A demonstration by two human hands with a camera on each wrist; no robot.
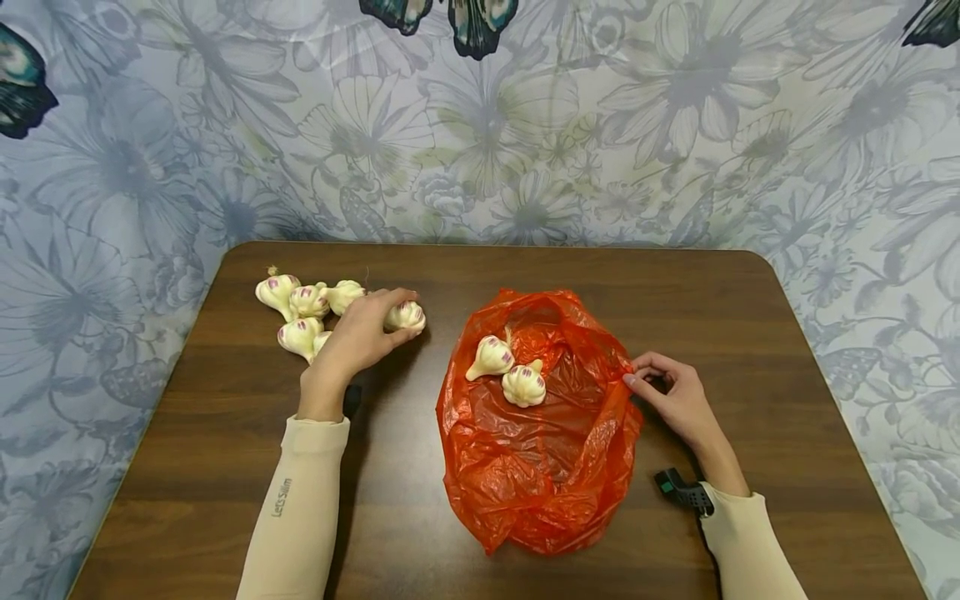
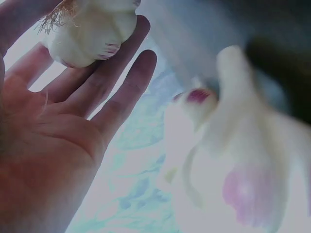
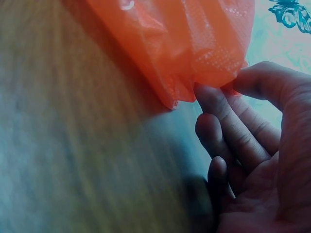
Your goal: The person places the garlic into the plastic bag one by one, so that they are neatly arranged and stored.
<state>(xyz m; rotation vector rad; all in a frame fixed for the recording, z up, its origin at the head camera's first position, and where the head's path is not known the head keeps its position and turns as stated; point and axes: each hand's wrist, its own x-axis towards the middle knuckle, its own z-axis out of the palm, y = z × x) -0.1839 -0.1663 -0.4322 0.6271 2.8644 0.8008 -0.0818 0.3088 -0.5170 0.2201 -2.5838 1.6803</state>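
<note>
My left hand point(image 1: 363, 327) holds a garlic bulb point(image 1: 406, 317) between thumb and fingers, over the left part of the table. The left wrist view shows this bulb point(image 2: 92, 36) at the top, its dry roots towards the thumb. Several other garlic bulbs point(image 1: 276, 292) lie together just left of that hand; some are partly hidden by it. A red plastic bag point(image 1: 540, 467) lies with its mouth spread, and two garlic bulbs point(image 1: 524, 384) rest on it inside the rim. At the bag's right edge, my right hand point(image 1: 678, 396) pinches the plastic point(image 3: 218, 63) between thumb and fingertips.
Everything stands on a brown wooden table point(image 1: 750, 317) with rounded far corners. Behind it hangs a flower-patterned wall covering point(image 1: 487, 150) with dark butterflies. A black strap device point(image 1: 684, 492) sits on the right wrist.
</note>
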